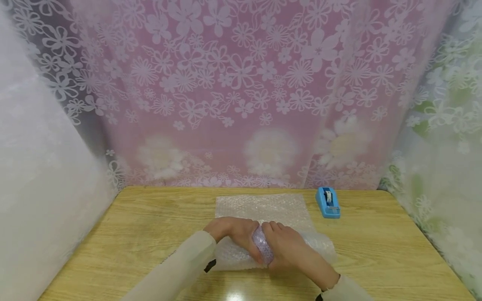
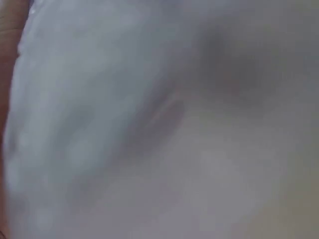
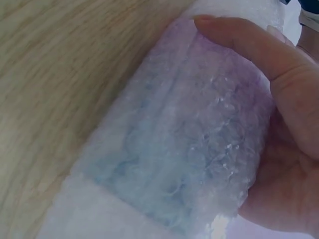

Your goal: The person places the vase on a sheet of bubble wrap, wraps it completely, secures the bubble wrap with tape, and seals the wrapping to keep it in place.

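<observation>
Holding in partly curled left hand [image 1: 239, 233] and right hand [image 1: 288, 245] a purple-tinted cylinder rolled in clear bubble wrap [image 1: 262, 246], between the side edges of the brown wooden table [image 1: 162, 209]. Probably light, springy, slippery; best cupped mid-length. Check the right-wrist view for pale-blue tinting, head view for a flat translucent sheet [image 1: 263, 207] nearing the far edge.

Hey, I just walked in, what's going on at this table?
A person's left hand and right hand grip a rolled bundle of bubble wrap side by side. Purple and bluish colour shows through the wrap, but what is inside can't be made out. A flat stretch of bubble wrap lies on the table just beyond the roll, not rolled up yet. A blue tape dispenser sits off to the right, with neither hand on it.
</observation>
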The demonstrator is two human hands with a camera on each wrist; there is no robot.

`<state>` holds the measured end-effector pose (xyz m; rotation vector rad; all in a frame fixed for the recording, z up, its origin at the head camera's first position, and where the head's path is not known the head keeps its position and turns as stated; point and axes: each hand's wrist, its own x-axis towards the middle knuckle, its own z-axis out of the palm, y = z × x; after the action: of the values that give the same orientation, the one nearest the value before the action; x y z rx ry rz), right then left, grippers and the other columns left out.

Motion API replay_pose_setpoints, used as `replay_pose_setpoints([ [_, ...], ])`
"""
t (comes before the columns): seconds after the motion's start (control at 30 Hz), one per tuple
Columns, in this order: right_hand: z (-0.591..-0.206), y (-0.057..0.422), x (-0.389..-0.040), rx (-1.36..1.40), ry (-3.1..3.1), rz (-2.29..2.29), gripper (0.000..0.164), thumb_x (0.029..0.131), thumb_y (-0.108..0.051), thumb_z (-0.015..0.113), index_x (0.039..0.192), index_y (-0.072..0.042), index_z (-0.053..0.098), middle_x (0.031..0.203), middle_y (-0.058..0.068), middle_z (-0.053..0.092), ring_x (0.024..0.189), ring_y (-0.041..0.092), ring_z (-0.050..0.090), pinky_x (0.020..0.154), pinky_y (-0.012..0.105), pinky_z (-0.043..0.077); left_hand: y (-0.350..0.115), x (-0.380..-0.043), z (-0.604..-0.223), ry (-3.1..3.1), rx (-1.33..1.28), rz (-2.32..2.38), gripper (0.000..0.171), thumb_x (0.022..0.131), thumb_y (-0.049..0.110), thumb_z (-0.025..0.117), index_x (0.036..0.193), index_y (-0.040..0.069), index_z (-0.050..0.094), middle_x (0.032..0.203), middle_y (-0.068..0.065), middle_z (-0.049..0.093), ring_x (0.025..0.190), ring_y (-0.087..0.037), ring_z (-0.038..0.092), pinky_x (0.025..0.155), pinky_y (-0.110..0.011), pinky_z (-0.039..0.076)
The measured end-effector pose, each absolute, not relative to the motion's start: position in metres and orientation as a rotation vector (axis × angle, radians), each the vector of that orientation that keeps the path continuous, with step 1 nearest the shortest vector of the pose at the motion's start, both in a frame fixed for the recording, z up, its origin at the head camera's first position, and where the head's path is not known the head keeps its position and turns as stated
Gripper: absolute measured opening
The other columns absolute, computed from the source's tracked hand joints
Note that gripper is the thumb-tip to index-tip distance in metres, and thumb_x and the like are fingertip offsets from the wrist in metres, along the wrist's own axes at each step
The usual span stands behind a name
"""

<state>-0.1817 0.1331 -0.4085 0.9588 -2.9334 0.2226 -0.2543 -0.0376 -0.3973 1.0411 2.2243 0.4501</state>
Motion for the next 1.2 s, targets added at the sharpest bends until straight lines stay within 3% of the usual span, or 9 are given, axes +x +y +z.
replay_pose_setpoints([
  [0.1, -0.407, 0.133, -0.183, 0.968, -2.955, 0.242, 0.075, 0.058, -0.034, 0.086, 0.113, 0.0, 0.046, 0.096, 0.006, 0.051, 0.085, 0.022, 0.053, 0.076, 0.038, 0.05, -0.039, -0.255, -0.397, 2.322, 1.025, 0.345, 0.078, 0.07, 0.053, 0.079, 0.129, 0.009, 0.05, 0.117, 0.001, 0.059, 0.105, -0.014, 0.057, 0.084, -0.03, 0.048],
  [0.2, -0.405, 0.134, -0.185, 0.939, -3.022, 0.265, 0.076, 0.059, -0.034, 0.086, 0.113, 0.0, 0.046, 0.097, 0.007, 0.051, 0.087, 0.023, 0.054, 0.076, 0.039, 0.05, -0.04, -0.254, -0.396, 2.426, 0.976, 0.231, 0.11, 0.067, 0.067, 0.073, 0.148, 0.007, 0.029, 0.143, -0.008, 0.041, 0.129, -0.023, 0.042, 0.099, -0.038, 0.039],
  [0.27, -0.404, 0.134, -0.186, 0.904, -3.077, 0.295, 0.076, 0.059, -0.033, 0.087, 0.113, 0.0, 0.046, 0.097, 0.008, 0.051, 0.087, 0.024, 0.054, 0.075, 0.04, 0.051, -0.042, -0.252, -0.395, 2.475, 0.976, 0.185, 0.117, 0.065, 0.073, 0.069, 0.151, 0.008, 0.022, 0.149, -0.012, 0.033, 0.134, -0.027, 0.035, 0.104, -0.042, 0.034],
  [0.4, -0.403, 0.134, -0.189, 0.853, -3.132, 0.343, 0.077, 0.057, -0.032, 0.088, 0.113, 0.0, 0.046, 0.098, 0.008, 0.052, 0.087, 0.025, 0.055, 0.074, 0.043, 0.051, -0.045, -0.248, -0.391, 2.605, 1.098, 0.074, 0.118, 0.064, 0.078, 0.064, 0.151, 0.01, 0.023, 0.148, -0.011, 0.035, 0.134, -0.027, 0.035, 0.106, -0.044, 0.031],
  [0.53, -0.402, 0.133, -0.19, 0.861, -3.132, 0.306, 0.076, 0.057, -0.034, 0.088, 0.112, -0.001, 0.046, 0.095, 0.006, 0.051, 0.085, 0.023, 0.055, 0.073, 0.041, 0.05, -0.043, -0.237, -0.384, 2.746, 1.25, -0.134, 0.113, 0.064, 0.081, 0.06, 0.147, 0.009, 0.032, 0.138, -0.007, 0.045, 0.126, -0.023, 0.042, 0.103, -0.042, 0.035],
  [0.7, -0.401, 0.132, -0.19, 0.855, -3.141, 0.285, 0.074, 0.056, -0.035, 0.089, 0.107, -0.003, 0.046, 0.088, 0.003, 0.047, 0.079, 0.02, 0.052, 0.067, 0.039, 0.05, -0.042, -0.216, -0.381, 2.873, 1.307, -0.305, 0.09, 0.069, 0.077, 0.06, 0.129, 0.011, 0.051, 0.115, 0.0, 0.052, 0.106, -0.017, 0.051, 0.091, -0.034, 0.044],
  [0.87, -0.399, 0.131, -0.191, 0.825, -3.168, 0.278, 0.073, 0.055, -0.034, 0.089, 0.105, -0.004, 0.046, 0.087, 0.003, 0.047, 0.079, 0.02, 0.052, 0.068, 0.039, 0.05, -0.04, -0.204, -0.387, 2.89, 1.341, -0.31, 0.071, 0.074, 0.064, 0.068, 0.118, 0.012, 0.052, 0.102, 0.003, 0.051, 0.092, -0.013, 0.05, 0.079, -0.028, 0.047],
  [1.2, -0.393, 0.123, -0.191, 0.778, -3.235, 0.191, 0.076, 0.057, -0.039, 0.088, 0.111, -0.003, 0.047, 0.093, 0.004, 0.05, 0.085, 0.021, 0.056, 0.073, 0.04, 0.051, -0.034, -0.201, -0.401, 3.011, 1.278, -0.348, 0.081, 0.059, 0.062, 0.079, 0.112, 0.009, 0.049, 0.095, 0.0, 0.048, 0.088, -0.014, 0.05, 0.073, -0.027, 0.047],
])
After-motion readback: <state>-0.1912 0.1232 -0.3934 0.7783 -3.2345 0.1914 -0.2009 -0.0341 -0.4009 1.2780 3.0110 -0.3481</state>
